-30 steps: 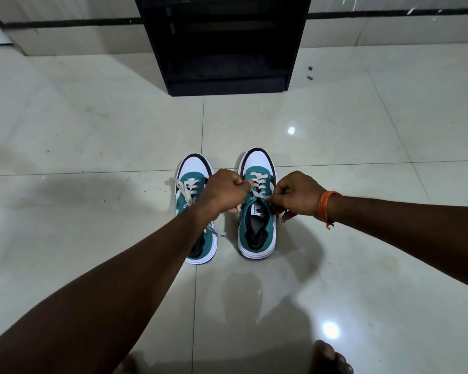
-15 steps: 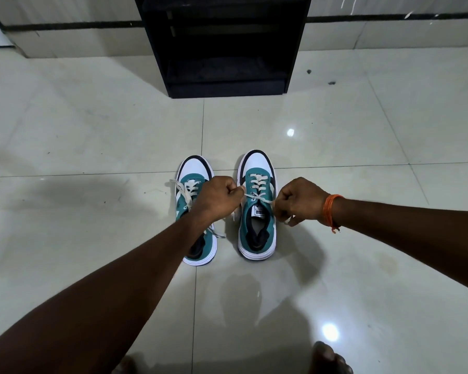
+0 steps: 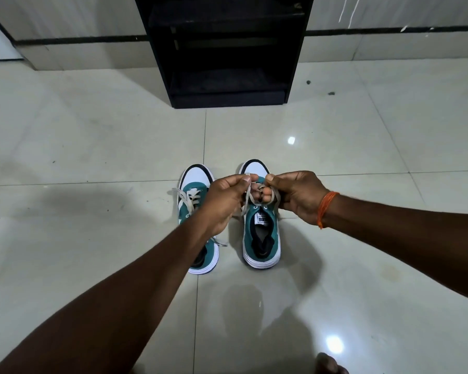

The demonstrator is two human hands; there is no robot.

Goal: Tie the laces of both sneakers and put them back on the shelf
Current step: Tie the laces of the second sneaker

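Two teal and white sneakers stand side by side on the tiled floor, toes pointing away from me. Over the right sneaker (image 3: 262, 238), my left hand (image 3: 224, 203) and my right hand (image 3: 295, 195) each pinch a strand of its cream lace (image 3: 250, 197), held up above the tongue with the thumbs almost touching. My left forearm covers part of the left sneaker (image 3: 193, 195), whose lace lies loose and untied over its side. The black shelf (image 3: 227, 49) stands straight ahead against the wall, its lower compartments dark.
Glossy pale floor tiles (image 3: 92, 130) spread all around the shoes, with bright light reflections. Two small dark specks (image 3: 319, 87) lie to the right of the shelf. My toe (image 3: 327, 364) shows at the bottom edge.
Both hands have lifted from the shoe's eyelets and come together, raising the lace ends above the right sneaker. The sneakers have not shifted on the floor.
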